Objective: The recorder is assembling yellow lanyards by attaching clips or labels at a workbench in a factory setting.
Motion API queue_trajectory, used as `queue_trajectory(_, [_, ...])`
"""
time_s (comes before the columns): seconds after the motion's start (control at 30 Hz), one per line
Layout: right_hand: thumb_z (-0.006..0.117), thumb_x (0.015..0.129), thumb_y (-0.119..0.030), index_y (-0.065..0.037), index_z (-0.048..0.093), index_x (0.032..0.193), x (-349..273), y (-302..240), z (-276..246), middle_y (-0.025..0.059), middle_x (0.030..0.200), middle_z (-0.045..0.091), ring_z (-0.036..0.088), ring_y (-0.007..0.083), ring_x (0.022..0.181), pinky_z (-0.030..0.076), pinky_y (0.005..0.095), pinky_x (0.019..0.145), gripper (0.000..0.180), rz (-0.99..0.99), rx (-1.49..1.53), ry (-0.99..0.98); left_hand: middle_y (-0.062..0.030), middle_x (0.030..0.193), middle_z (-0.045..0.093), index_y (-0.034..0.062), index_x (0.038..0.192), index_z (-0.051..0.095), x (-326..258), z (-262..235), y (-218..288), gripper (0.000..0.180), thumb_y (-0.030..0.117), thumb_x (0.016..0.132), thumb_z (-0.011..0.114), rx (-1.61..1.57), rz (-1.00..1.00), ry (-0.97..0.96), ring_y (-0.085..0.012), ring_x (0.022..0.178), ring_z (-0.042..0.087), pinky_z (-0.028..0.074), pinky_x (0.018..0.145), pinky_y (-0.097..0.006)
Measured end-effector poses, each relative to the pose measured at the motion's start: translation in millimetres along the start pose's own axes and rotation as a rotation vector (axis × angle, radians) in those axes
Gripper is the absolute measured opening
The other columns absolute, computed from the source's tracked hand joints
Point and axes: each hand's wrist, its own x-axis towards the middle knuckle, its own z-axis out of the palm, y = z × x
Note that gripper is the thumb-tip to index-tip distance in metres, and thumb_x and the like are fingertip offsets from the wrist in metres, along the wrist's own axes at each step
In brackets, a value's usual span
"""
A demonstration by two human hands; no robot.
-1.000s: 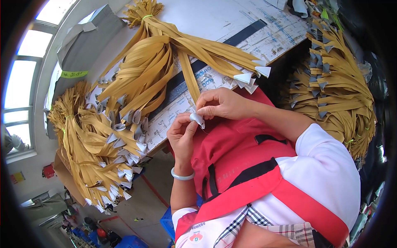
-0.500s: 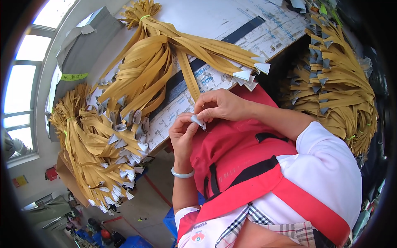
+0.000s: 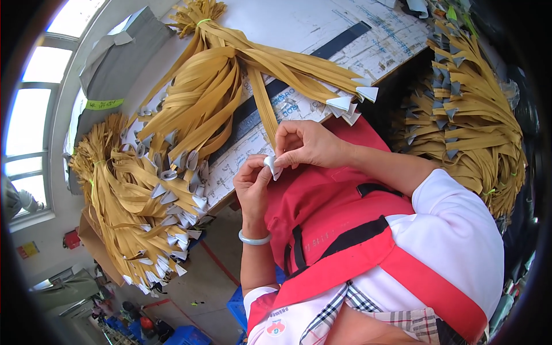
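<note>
My left hand (image 3: 253, 179) and my right hand (image 3: 313, 148) meet at the table's near edge, over the red apron. Between thumbs and fingertips, both pinch a small white tab (image 3: 275, 168), curled into a cone-like fold. A mustard-yellow, zipper-like fabric strip (image 3: 262, 103) runs down from the bundle to my right fingers, which hide where it joins the tab. That bundle (image 3: 201, 83) lies fanned on the table, tied near its top, with more white folded tabs (image 3: 340, 103) at its right-hand ends.
A second tied bundle (image 3: 115, 195) hangs over the table's left edge, its ends tipped white and grey. At right a large stack of yellow strips (image 3: 483, 121) has grey tabs. A dark band (image 3: 339, 41) crosses the white worktable (image 3: 391, 34). Grey sheeting (image 3: 123, 63) stands by the window.
The white tab has turned and curled rounder between my fingertips. My left fingers have shifted slightly on it; the bundles look the same.
</note>
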Motion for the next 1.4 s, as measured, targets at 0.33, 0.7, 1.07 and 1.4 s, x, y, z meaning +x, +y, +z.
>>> queue_trajectory(0.33, [0.080, 0.085, -0.018, -0.002, 0.068, 0.087, -4.9, 1.0, -3.0, 0.0014, 0.077, 0.068, 0.062, 0.0071, 0.071, 0.050, 0.0220, 0.063, 0.020, 0.106, -0.143, -0.032, -0.0068, 0.100, 0.064, -0.0028, 0.095, 0.066, -4.6, -3.9, -1.9, 0.004, -0.003, 0.092, 0.065, 0.122, 0.004, -0.039, -0.0128, 0.088, 0.059, 0.048, 0.079, -0.024])
queue_trajectory(0.7, [0.078, 0.085, -0.017, -0.002, 0.065, 0.081, 2.5, -9.4, -0.9, 0.0022, 0.078, 0.066, 0.061, 0.0069, 0.067, 0.050, 0.0215, 0.060, 0.020, -0.050, -0.101, -0.149, -0.0071, 0.103, 0.065, -0.0016, 0.102, 0.065, 0.0, -9.1, -0.7, 0.019, 0.004, 0.087, 0.075, -0.297, -0.189, -0.199, -0.0151, 0.093, 0.062, 0.050, 0.086, -0.029])
queue_trajectory(1.07, [0.069, 0.085, -0.005, 0.000, 0.058, 0.084, 3.2, 19.1, 11.4, 0.0100, 0.090, 0.059, 0.065, 0.0280, 0.082, 0.052, 0.0351, 0.068, 0.012, -0.647, -0.904, 0.162, -0.0050, 0.081, 0.057, -0.0007, 0.088, 0.056, 2.5, 9.7, -4.8, 0.018, -0.015, 0.083, 0.064, 0.705, 0.350, 0.146, -0.0128, 0.072, 0.058, 0.054, 0.067, -0.026])
queue_trajectory(1.4, [0.071, 0.091, -0.011, -0.002, 0.065, 0.092, 1.9, 16.3, -12.4, 0.0076, 0.093, 0.062, 0.064, 0.0197, 0.079, 0.051, 0.0295, 0.069, 0.011, -0.707, -0.568, 0.114, -0.0094, 0.095, 0.067, -0.0008, 0.095, 0.067, 15.7, -3.4, 22.5, 0.021, -0.011, 0.079, 0.073, 0.729, 0.277, -0.174, -0.0158, 0.078, 0.065, 0.053, 0.068, -0.028])
